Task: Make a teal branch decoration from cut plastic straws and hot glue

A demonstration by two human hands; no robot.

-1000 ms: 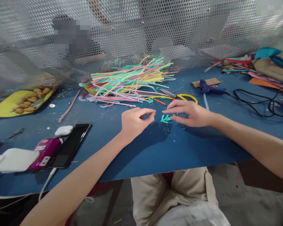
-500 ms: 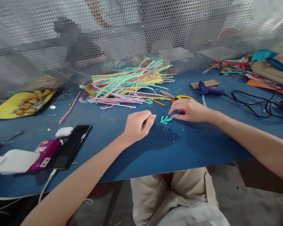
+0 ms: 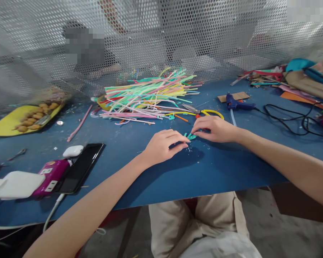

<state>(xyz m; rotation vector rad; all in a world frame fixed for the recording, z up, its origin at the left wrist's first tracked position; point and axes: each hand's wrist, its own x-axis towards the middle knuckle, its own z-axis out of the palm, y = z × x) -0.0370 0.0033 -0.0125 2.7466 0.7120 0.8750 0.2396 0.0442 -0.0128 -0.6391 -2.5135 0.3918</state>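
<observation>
A small branched teal piece of bent pipe cleaner (image 3: 190, 136) lies on the blue tabletop between my hands. From the left, my left hand (image 3: 165, 146) reaches it with thumb and forefinger drawn together at its near edge. My right hand (image 3: 214, 129) pinches its right end, palm turned down. The fingers cover part of the piece. Just behind my right hand lie scissors (image 3: 215, 112) with yellow and red handles, their blades pointing left. Beyond them spreads a heap of coloured pipe cleaners (image 3: 150, 91).
A blue glue gun (image 3: 238, 103) rests at right, its black cord (image 3: 288, 116) trailing across the table. At left are a phone (image 3: 82, 168), white earbud case (image 3: 73, 151), purple power strip (image 3: 50, 175) and yellow sheet (image 3: 5, 120) with brown pods. A perforated metal screen (image 3: 150, 32) stands behind.
My left hand has moved right and its curled fingers have extended to the teal piece. My right hand has shifted slightly left and down, its fingertips now on the piece.
</observation>
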